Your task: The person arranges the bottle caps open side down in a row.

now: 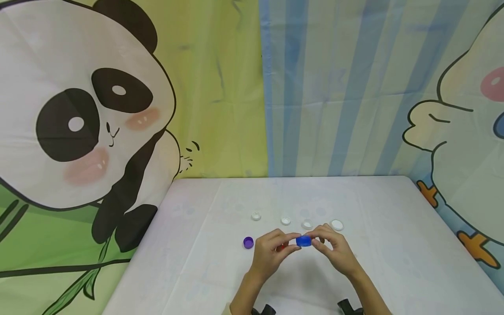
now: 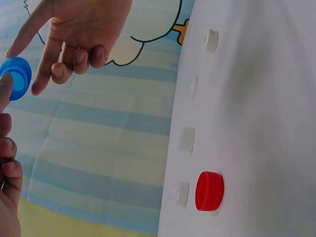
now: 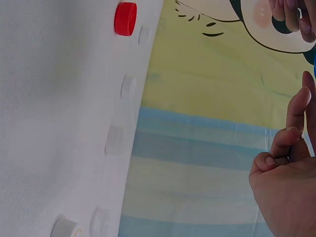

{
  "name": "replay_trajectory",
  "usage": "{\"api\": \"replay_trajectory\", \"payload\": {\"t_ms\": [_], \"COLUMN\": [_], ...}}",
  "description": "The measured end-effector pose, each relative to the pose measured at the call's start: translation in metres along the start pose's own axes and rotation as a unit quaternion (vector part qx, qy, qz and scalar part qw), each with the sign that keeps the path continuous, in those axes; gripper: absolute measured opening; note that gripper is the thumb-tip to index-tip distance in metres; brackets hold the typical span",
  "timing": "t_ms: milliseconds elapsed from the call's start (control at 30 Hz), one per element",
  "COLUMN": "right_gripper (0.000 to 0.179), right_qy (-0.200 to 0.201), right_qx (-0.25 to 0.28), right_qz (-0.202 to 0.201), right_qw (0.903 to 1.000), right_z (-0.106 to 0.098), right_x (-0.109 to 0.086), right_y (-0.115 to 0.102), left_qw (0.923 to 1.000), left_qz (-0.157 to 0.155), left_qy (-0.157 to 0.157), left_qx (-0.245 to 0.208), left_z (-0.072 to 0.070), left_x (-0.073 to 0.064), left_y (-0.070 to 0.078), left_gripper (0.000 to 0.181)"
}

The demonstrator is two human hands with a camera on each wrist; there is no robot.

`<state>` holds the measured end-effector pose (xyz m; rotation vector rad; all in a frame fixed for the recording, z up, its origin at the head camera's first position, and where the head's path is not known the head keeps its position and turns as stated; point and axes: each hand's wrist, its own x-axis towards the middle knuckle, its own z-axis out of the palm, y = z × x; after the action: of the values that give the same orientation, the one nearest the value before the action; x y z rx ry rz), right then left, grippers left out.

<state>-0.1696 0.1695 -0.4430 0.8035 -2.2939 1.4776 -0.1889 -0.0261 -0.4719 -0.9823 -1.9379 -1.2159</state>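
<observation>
Raised over the table's front half, a blue bottle cap (image 1: 303, 241) is between the two hands. My left hand (image 1: 272, 253) pinches it from the left with thumb and forefinger. From the other side, the right hand (image 1: 334, 248) holds its rim at thumb and forefinger. In the left wrist view the cap's hollow side (image 2: 19, 81) shows, with a left fingertip over it. The right hand's other fingers (image 2: 81, 58) are bent and hold nothing. A red bottle cap (image 2: 210, 191) stands on the table, mostly hidden behind the left hand in the head view.
A purple cap (image 1: 248, 243) lies left of the left hand. Behind the hands, a loose row holds clear or whitish caps (image 1: 256, 215), (image 1: 285, 221), (image 1: 307, 224) and a white cap (image 1: 336, 225). The white table (image 1: 204, 271) meets printed curtains at its back edge.
</observation>
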Motion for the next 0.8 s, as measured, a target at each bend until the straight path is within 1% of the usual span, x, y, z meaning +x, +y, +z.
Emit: {"api": "replay_trajectory", "payload": {"t_ms": [133, 267, 467, 567, 700, 800], "right_gripper": [0.025, 0.025, 0.024, 0.024, 0.025, 0.026], "right_qy": [-0.009, -0.017, -0.032, -0.036, -0.026, -0.009], "right_qx": [0.023, 0.039, 0.067, 0.073, 0.063, 0.053], "right_qz": [-0.004, -0.008, 0.002, 0.004, 0.004, -0.001], "right_qw": [0.9997, 0.9991, 0.9972, 0.9967, 0.9977, 0.9986], "right_z": [0.001, 0.001, 0.000, -0.001, -0.001, -0.001], "right_x": [-0.003, -0.005, -0.005, -0.006, -0.006, -0.004], "right_y": [0.016, 0.022, 0.024, 0.024, 0.023, 0.016], "left_qw": [0.9997, 0.9992, 0.9986, 0.9983, 0.9982, 0.9988], "left_qz": [0.019, 0.032, 0.042, 0.045, 0.045, 0.037], "left_qy": [-0.008, -0.010, -0.009, -0.011, -0.012, -0.013], "left_qx": [0.010, 0.020, 0.032, 0.036, 0.038, 0.029], "left_z": [-0.001, -0.002, -0.002, -0.002, -0.002, -0.001], "left_x": [0.002, 0.004, 0.004, 0.004, 0.004, 0.002], "left_y": [0.002, 0.004, 0.005, 0.005, 0.005, 0.004], "left_gripper": [0.024, 0.024, 0.023, 0.023, 0.024, 0.027]}}
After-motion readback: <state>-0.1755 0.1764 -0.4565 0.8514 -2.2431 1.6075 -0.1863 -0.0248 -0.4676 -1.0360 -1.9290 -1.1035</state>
